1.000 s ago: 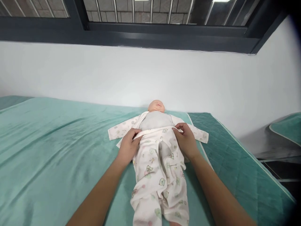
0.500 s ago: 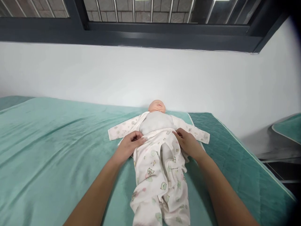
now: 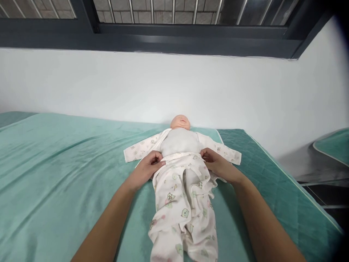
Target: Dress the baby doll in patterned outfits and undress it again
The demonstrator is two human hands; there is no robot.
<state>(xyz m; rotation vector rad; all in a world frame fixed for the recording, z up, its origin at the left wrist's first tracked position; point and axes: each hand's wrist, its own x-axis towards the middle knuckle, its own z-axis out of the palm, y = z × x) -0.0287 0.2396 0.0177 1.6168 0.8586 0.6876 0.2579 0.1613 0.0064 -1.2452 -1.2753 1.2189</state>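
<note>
A baby doll (image 3: 180, 122) lies on its back, its head by the wall and its legs toward me. It has on a white patterned top (image 3: 143, 146), open over a pale grey torso (image 3: 180, 141), with both sleeves spread out sideways. White baby pants (image 3: 174, 196) with small green animal prints cover its lower half, the waistband across the belly. My left hand (image 3: 149, 165) pinches the waistband at the left side. At the right side, my right hand (image 3: 216, 163) has its fingers closed on the same waistband. The fingertips are partly hidden.
A light green sheet (image 3: 68, 174) lies under the doll, over a darker quilted green cover (image 3: 272, 196) at the right. Behind are a white wall (image 3: 136, 87) and a dark window frame (image 3: 191, 40) with metal bars. Another green padded edge (image 3: 334, 145) shows at far right.
The waistband's top edge now lies straighter and slightly lower across the belly. Both hands stay at its sides, the right one drawn a little outward. The camera view has shifted slightly.
</note>
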